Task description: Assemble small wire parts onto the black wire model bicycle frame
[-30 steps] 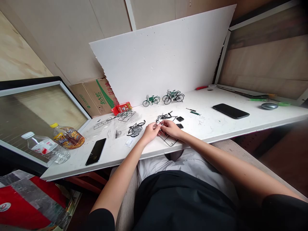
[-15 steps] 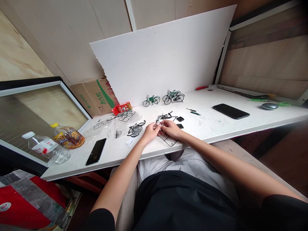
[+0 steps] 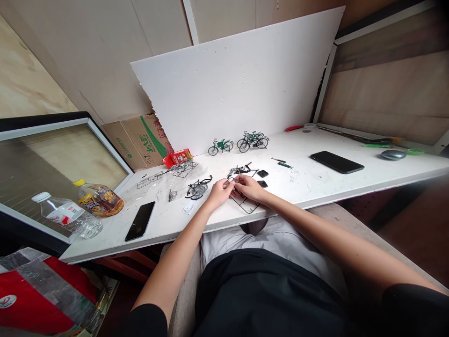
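My left hand [image 3: 221, 193] and my right hand [image 3: 247, 187] meet near the front edge of the white table, fingers closed on a thin black plastic parts frame [image 3: 248, 206]. The frame's lower part sticks out below my right hand. Just beyond my hands lie loose black bicycle parts [image 3: 241, 169]. Two small black pieces [image 3: 262, 173] rest right of my right hand. A partly built black model bicycle [image 3: 198, 188] lies left of my left hand. Finer details between my fingertips are too small to make out.
Small model bicycles [image 3: 220, 147] stand at the back before a white board [image 3: 238, 84]. On the left are a phone [image 3: 140, 221], two bottles [image 3: 101, 200] and a red packet [image 3: 178, 158]. To the right lie a black phone [image 3: 336, 162] and a grey mouse [image 3: 393, 155].
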A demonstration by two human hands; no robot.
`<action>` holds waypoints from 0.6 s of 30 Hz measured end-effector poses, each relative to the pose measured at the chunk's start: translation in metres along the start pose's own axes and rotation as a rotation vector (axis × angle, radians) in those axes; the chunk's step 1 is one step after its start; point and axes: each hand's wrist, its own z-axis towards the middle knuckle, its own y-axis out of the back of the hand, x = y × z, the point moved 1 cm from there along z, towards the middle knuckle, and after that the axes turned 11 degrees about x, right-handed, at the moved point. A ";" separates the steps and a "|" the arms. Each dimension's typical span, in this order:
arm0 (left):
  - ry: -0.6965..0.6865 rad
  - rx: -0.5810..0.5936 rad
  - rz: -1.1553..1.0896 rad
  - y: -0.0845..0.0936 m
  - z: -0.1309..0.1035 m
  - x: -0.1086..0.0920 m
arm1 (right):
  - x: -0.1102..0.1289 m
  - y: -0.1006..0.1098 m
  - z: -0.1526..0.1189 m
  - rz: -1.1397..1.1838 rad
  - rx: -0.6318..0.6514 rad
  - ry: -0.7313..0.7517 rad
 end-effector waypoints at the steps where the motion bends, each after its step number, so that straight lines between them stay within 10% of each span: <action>1: 0.001 -0.002 -0.001 0.000 0.000 0.000 | 0.000 0.000 0.000 -0.004 -0.003 0.003; 18: -0.028 -0.007 0.004 0.000 0.003 0.007 | 0.001 -0.001 -0.002 -0.056 -0.023 0.009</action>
